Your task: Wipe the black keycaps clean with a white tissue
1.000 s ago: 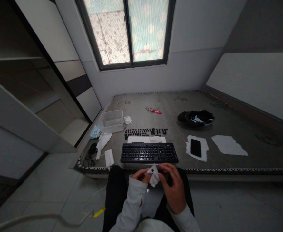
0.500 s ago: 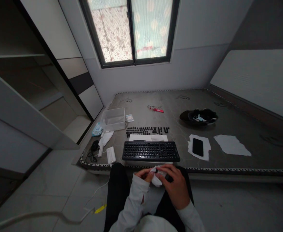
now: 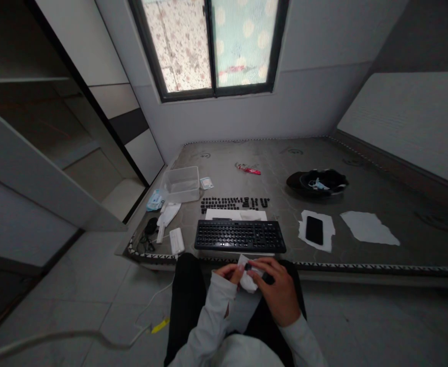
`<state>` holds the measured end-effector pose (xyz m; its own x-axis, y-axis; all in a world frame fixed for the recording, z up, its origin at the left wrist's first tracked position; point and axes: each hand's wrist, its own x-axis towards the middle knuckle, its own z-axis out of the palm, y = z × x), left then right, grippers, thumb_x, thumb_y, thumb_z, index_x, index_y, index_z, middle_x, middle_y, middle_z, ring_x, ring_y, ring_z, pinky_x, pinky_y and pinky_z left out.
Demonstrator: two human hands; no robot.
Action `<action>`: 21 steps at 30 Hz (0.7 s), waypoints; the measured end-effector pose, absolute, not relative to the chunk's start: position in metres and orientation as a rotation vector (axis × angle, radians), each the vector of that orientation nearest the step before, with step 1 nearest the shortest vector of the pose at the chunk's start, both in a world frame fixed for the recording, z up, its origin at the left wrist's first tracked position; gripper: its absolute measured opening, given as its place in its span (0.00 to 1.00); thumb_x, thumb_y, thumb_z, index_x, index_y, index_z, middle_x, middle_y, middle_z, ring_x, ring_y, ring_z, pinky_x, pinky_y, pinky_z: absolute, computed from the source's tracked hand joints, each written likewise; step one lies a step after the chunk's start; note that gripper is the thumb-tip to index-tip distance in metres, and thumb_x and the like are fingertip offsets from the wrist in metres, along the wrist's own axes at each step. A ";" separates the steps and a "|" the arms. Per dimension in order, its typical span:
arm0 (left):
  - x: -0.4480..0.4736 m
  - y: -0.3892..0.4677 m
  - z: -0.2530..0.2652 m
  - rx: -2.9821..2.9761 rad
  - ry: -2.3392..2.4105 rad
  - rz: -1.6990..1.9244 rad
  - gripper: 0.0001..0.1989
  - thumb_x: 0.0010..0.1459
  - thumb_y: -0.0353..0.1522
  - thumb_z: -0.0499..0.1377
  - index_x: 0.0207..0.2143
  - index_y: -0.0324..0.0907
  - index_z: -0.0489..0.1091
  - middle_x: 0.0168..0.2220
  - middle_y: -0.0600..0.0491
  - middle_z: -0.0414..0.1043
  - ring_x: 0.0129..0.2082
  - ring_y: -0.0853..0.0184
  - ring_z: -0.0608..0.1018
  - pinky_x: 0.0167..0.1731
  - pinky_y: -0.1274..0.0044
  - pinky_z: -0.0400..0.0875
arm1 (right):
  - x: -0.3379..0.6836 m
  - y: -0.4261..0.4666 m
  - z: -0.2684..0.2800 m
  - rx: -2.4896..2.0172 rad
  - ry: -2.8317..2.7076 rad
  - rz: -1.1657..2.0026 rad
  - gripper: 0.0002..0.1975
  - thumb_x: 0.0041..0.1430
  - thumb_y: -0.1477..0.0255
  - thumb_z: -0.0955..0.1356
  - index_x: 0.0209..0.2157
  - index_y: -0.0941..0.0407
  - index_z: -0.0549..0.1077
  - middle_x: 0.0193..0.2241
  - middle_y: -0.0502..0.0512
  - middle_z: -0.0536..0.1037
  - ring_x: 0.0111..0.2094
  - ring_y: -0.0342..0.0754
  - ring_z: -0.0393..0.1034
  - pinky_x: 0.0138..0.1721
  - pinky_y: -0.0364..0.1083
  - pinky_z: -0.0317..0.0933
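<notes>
Both hands over the lap, just in front of the mattress front edge. Left hand pinched closed on a crumpled white wipe; right hand curled round the other side of the wipe, fingertips pressing a small black keycap into it. Keycap sits at top of the wipe, between the two hands, below the near edge of the black keyboard.

Keyboard lies parallel to the mattress edge, close to it, little bare strip between. White sheet pokes out behind the kbd, then rows of loose black keycaps just beyond.

Left of kbd: white block near the corner, white tool, black mouse w/ cable right at the left edge, clear plastic tub further back.

Right of kbd: phone on torn paper, second paper apart from it, black cap behind. Red item mid-mattress.

Open room: bare mattress far right and back towards the wall; floor clear-ish on the right, white cable runs across floor on the left
</notes>
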<state>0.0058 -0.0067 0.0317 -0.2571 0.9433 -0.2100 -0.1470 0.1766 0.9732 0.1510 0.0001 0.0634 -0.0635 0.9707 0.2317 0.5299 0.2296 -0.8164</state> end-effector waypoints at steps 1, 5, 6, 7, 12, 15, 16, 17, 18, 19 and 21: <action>0.007 -0.006 0.030 0.824 1.394 1.317 0.26 0.40 0.53 0.66 0.26 0.38 0.81 0.16 0.53 0.75 0.13 0.75 0.68 0.15 0.82 0.61 | 0.151 0.000 0.063 -1.401 -1.703 0.701 0.09 0.53 0.63 0.72 0.37 0.47 0.80 0.38 0.52 0.79 0.42 0.52 0.72 0.46 0.51 0.63; 0.008 -0.004 0.020 0.813 1.367 1.352 0.25 0.39 0.53 0.66 0.26 0.39 0.81 0.20 0.51 0.79 0.17 0.71 0.74 0.21 0.81 0.69 | 0.148 0.000 0.060 -1.364 -1.655 0.758 0.05 0.53 0.65 0.71 0.32 0.50 0.79 0.37 0.53 0.79 0.42 0.52 0.73 0.46 0.50 0.64; 0.007 -0.003 0.016 0.818 1.363 1.348 0.25 0.40 0.53 0.66 0.26 0.39 0.80 0.21 0.51 0.80 0.19 0.70 0.76 0.22 0.80 0.70 | 0.148 0.000 0.059 -1.353 -1.636 0.780 0.05 0.54 0.65 0.71 0.32 0.50 0.79 0.37 0.53 0.79 0.42 0.52 0.73 0.47 0.50 0.64; 0.006 -0.002 0.013 0.821 1.362 1.344 0.24 0.40 0.52 0.67 0.26 0.39 0.80 0.22 0.50 0.80 0.20 0.69 0.77 0.23 0.80 0.71 | 0.147 0.001 0.057 -1.343 -1.614 0.802 0.06 0.54 0.65 0.71 0.31 0.51 0.78 0.38 0.54 0.79 0.42 0.52 0.73 0.47 0.50 0.64; 0.000 0.001 -0.005 0.764 1.380 1.331 0.24 0.40 0.52 0.67 0.27 0.40 0.80 0.25 0.49 0.82 0.22 0.66 0.80 0.24 0.80 0.73 | 0.152 0.009 0.041 -1.327 -1.394 0.935 0.09 0.52 0.62 0.71 0.31 0.53 0.76 0.40 0.56 0.79 0.44 0.53 0.72 0.49 0.51 0.64; -0.003 0.001 -0.012 0.701 1.393 1.356 0.25 0.37 0.53 0.67 0.25 0.39 0.79 0.23 0.49 0.81 0.21 0.67 0.79 0.24 0.80 0.72 | 0.167 0.025 0.021 -1.308 -1.177 1.027 0.13 0.50 0.60 0.72 0.32 0.54 0.73 0.36 0.55 0.80 0.41 0.51 0.74 0.46 0.50 0.67; -0.005 0.001 -0.014 0.682 1.401 1.366 0.26 0.36 0.53 0.68 0.25 0.39 0.79 0.23 0.49 0.81 0.21 0.67 0.79 0.23 0.80 0.72 | 0.175 0.033 0.012 -1.323 -1.142 1.031 0.14 0.49 0.59 0.72 0.33 0.55 0.73 0.33 0.54 0.80 0.38 0.51 0.75 0.44 0.50 0.67; -0.006 0.001 -0.016 0.671 1.409 1.367 0.26 0.35 0.53 0.68 0.25 0.39 0.79 0.22 0.50 0.81 0.21 0.67 0.79 0.23 0.80 0.72 | 0.184 0.042 0.002 -1.343 -1.143 1.037 0.15 0.48 0.59 0.72 0.33 0.55 0.73 0.31 0.53 0.80 0.36 0.50 0.75 0.42 0.49 0.68; -0.008 0.000 -0.018 0.671 1.412 1.355 0.26 0.35 0.53 0.68 0.25 0.39 0.79 0.22 0.50 0.81 0.21 0.67 0.79 0.23 0.80 0.71 | 0.194 0.052 -0.008 -1.365 -1.163 1.038 0.17 0.47 0.58 0.73 0.33 0.56 0.73 0.29 0.53 0.80 0.35 0.50 0.75 0.41 0.49 0.68; -0.009 0.000 -0.020 0.678 1.413 1.338 0.26 0.35 0.53 0.68 0.25 0.39 0.79 0.22 0.50 0.81 0.21 0.66 0.79 0.22 0.80 0.71 | 0.205 0.063 -0.018 -1.395 -1.200 1.035 0.18 0.47 0.58 0.73 0.34 0.56 0.74 0.29 0.54 0.80 0.34 0.51 0.76 0.41 0.50 0.68; -0.012 -0.001 -0.022 0.690 1.405 1.311 0.25 0.36 0.52 0.68 0.26 0.39 0.79 0.24 0.50 0.81 0.22 0.66 0.79 0.23 0.80 0.71 | 0.227 0.086 -0.036 -1.488 -1.269 1.002 0.19 0.47 0.57 0.72 0.35 0.57 0.76 0.30 0.55 0.81 0.35 0.52 0.76 0.41 0.50 0.68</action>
